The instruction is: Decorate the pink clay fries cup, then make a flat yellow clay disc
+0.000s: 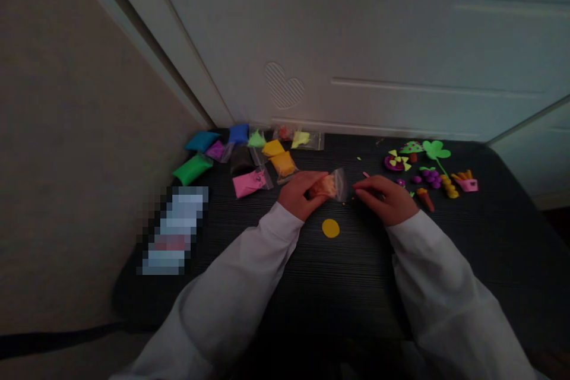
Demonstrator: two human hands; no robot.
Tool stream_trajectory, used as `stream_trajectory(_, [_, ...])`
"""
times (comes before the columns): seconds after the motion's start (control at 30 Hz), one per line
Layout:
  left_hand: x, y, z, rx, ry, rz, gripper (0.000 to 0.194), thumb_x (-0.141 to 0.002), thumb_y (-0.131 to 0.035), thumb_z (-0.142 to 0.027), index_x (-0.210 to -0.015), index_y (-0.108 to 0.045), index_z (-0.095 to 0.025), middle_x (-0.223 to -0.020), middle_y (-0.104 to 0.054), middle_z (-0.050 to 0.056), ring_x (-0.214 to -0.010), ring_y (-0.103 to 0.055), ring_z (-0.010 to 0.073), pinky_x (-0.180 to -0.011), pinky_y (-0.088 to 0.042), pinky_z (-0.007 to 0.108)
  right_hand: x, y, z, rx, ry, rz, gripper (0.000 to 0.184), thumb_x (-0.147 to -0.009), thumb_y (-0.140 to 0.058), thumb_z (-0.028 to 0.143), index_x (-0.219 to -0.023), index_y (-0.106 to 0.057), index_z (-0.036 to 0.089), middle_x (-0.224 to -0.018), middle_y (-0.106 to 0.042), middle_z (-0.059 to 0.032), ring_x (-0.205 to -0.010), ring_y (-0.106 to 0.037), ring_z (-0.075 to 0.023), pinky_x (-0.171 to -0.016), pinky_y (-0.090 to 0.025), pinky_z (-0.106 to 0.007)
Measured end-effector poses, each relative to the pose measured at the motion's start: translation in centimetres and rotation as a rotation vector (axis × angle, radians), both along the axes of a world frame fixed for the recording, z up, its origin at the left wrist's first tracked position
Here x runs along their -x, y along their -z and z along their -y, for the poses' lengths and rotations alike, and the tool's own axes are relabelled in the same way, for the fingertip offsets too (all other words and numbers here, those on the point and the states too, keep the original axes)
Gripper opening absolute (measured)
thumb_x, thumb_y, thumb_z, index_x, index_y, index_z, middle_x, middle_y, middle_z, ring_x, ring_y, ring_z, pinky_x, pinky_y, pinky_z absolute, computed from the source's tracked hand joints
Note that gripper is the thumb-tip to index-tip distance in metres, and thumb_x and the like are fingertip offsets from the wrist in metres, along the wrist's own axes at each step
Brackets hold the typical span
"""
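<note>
My left hand is closed around a small clear zip bag of orange modelling clay, its mouth pointing right. Just right of the bag's mouth, my right hand has thumb and fingertips pinched together; whatever lies between them is too small to name. A flat yellow clay disc lies on the dark table below the bag. Tiny orange crumbs and a small pink strip lie near my right fingertips.
Several bags of coloured clay, including a pink one and a green one, lie at the back left. A blurred-out phone-like rectangle is nearer. Small clay figures, such as a clover and a pink box, stand at right. A white panel rises behind.
</note>
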State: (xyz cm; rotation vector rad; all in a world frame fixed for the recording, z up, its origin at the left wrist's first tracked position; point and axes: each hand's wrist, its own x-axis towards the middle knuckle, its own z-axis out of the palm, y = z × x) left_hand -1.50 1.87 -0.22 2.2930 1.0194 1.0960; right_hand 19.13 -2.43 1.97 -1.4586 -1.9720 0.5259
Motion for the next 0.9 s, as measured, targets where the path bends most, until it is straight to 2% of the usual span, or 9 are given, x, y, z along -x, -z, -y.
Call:
stream_trajectory(0.1, [-0.1, -0.1, 0.3, -0.095, 0.079, 0.013, 0.037, -0.067, -0.057, -0.020, -0.104, -0.053, -0.017, -0.100, -0.060, 0.007, -0.094, -0.054, 0.0171, -0.085, -0.043, 0.036, 1.0, -0.6, 0.4, -0.087, -0.013, -0.078, 0.014, -0.075, -0.050, 0.024, -0.086, -0.059, 0.024, -0.083, -0.059, -0.0019, -0.072, -0.055, -0.0143, -0.089, -0.037, -0.040])
stream_trajectory(0.23, [-0.2, 0.0, 0.3, -0.149, 0.088, 0.011, 0.035, -0.069, -0.055, -0.020, -0.103, -0.053, -0.017, -0.099, -0.060, 0.007, -0.094, -0.054, 0.0173, -0.085, -0.043, 0.037, 1.8, -1.1, 1.0, -0.195, 0.062, -0.112, 0.013, -0.073, -0.051, 0.021, -0.084, -0.059, 0.023, -0.087, -0.056, -0.0048, -0.081, -0.054, -0.0165, -0.074, -0.045, -0.034])
stream_trajectory(0.33, [-0.3, 0.1, 0.2, -0.172, 0.093, 0.023, 0.034, -0.069, -0.056, -0.020, -0.103, -0.053, -0.015, -0.098, -0.061, 0.008, -0.094, -0.054, 0.0166, -0.084, -0.044, 0.035, 2.0, -1.2, 1.1, -0.246, 0.056, -0.088, 0.013, -0.071, -0.054, 0.020, -0.082, -0.060, 0.022, -0.089, -0.055, -0.0057, -0.086, -0.053, -0.0173, -0.077, -0.044, -0.034])
stream_trajectory(0.47, [-0.4, 0.0, 0.3, -0.173, 0.108, 0.005, 0.034, -0.069, -0.055, -0.020, -0.103, -0.053, -0.015, -0.099, -0.061, 0.009, -0.095, -0.053, 0.0170, -0.085, -0.044, 0.035, 2.0, -0.8, 0.9, -0.221, -0.019, -0.032, 0.013, -0.072, -0.053, 0.022, -0.082, -0.061, 0.023, -0.093, -0.056, -0.0055, -0.087, -0.054, -0.0176, -0.085, -0.041, -0.039])
stream_trajectory(0.7, [-0.4, 0.0, 0.3, -0.174, 0.098, 0.001, 0.034, -0.070, -0.055, -0.022, -0.103, -0.053, -0.017, -0.099, -0.061, 0.008, -0.094, -0.054, 0.0173, -0.085, -0.044, 0.037, 1.7, -0.3, 0.6, -0.159, -0.040, -0.085, 0.025, -0.071, -0.056, 0.029, -0.096, -0.059, 0.025, -0.098, -0.057, -0.0054, -0.092, -0.053, -0.0188, -0.084, -0.042, -0.038])
stream_trajectory(0.9, [-0.5, 0.0, 0.3, -0.213, 0.116, -0.001, 0.033, -0.069, -0.056, -0.021, -0.102, -0.053, -0.015, -0.097, -0.061, 0.009, -0.093, -0.054, 0.0169, -0.083, -0.045, 0.034, 1.7, 0.0, 0.6, -0.141, -0.063, -0.090, 0.020, -0.076, -0.050, 0.024, -0.093, -0.061, 0.025, -0.096, -0.058, -0.0050, -0.093, -0.054, -0.0166, -0.092, -0.036, -0.039])
